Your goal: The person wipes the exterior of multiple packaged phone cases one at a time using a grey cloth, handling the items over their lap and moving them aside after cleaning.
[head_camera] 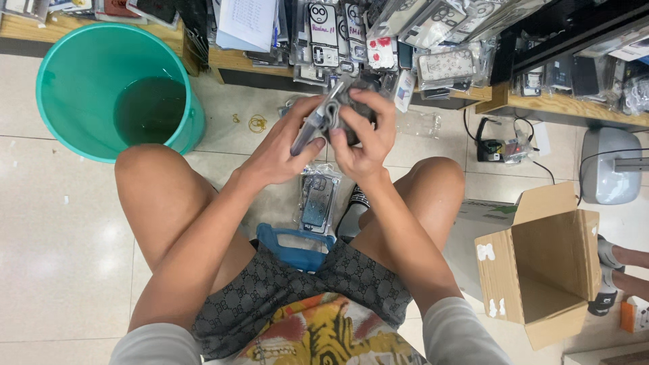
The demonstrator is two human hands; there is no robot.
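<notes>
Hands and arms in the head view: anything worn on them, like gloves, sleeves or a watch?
Both the left hand and right hand are bare: no gloves, rings or watch visible. Forearms are uncovered; light grey sleeves show only at the bottom edge.

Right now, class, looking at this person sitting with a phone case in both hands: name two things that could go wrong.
The phone case is held in the air by the left hand and right hand; it might slip and land on the packaged case below. The green bucket of water stands beside the left knee; a nudge could spill it.
</notes>
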